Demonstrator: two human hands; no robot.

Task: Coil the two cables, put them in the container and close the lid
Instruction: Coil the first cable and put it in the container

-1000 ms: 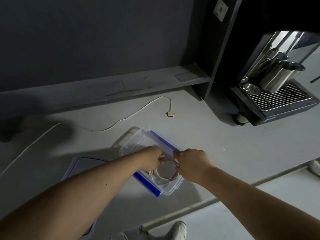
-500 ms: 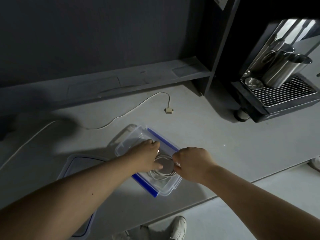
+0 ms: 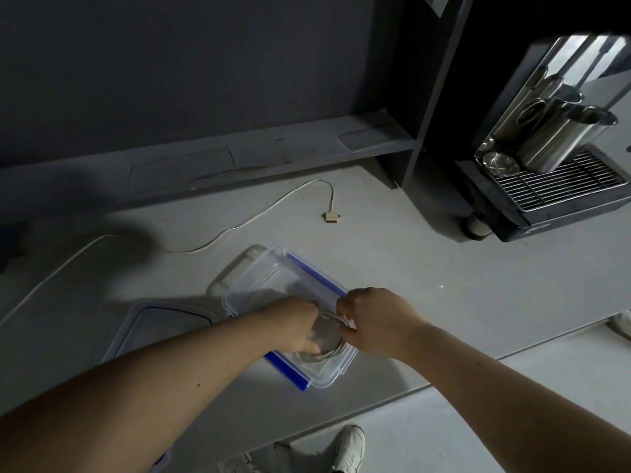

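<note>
**First coil going into the box; second cable still loose beyond it**

The clear rectangular plastic container with blue clip edges (image 3: 273,285) sits on the pale grey counter (image 3: 444,285), its long axis running from far-left to near-right. At its near end lies the coiled pale cable (image 3: 329,349), a flat ring of loops resting inside the box. The left hand (image 3: 297,326) reaches in from the container's left, fingers flat and pressing down on the coil rather than closed around it. The right hand (image 3: 372,319) comes over the container's right rim, its grip pinched shut on the coil's right edge.

The second cable, a long white cord with a small square plug (image 3: 331,217), lies uncoiled beyond the container's far side, trailing away to the left; its plug end is up and slightly right of the box. The right hand looks nearer the plug, the left nearer the trailing length. The clear lid with dark seal (image 3: 164,322) lies flat just left of the container, partly under the left forearm.

Judging from this, the first coil is nearly seated; the reach across the box comes next.
</note>
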